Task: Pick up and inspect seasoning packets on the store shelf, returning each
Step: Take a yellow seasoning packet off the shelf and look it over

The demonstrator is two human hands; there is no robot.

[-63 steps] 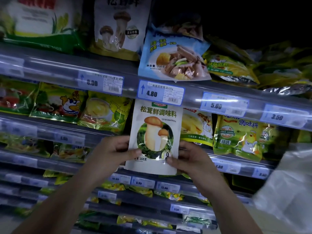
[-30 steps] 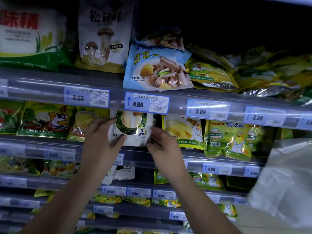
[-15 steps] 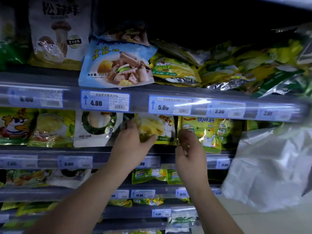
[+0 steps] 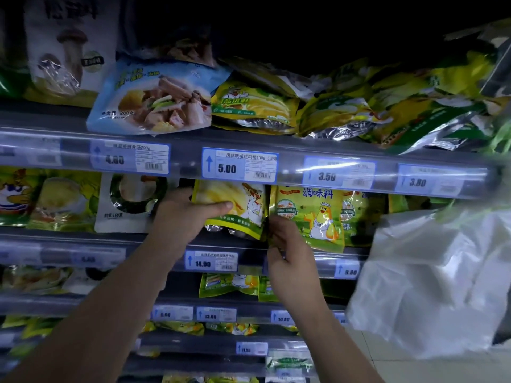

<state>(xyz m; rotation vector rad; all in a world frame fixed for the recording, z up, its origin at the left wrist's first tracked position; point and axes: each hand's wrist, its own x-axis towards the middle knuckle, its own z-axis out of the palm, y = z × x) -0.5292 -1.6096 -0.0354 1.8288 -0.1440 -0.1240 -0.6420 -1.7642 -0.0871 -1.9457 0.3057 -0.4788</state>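
Shifted rightward, left hand and right hand grip upright yellow packet.

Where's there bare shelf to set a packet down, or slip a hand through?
Barest: the dark stretch of the third shelf, left of the yellow-green packets under the 14.90 tag. A narrow gap lies between the white mushroom packet and the yellow chef packet that the left hand grips. The top shelf's heaped yellow packets are crowded.

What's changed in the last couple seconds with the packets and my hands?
The white mushroom packet went back on the shelf and both hands let go, shifting right. The left hand now grips the yellow chef packet, thumb across its front; the right hand is at its right edge. The blue packet above stayed put.
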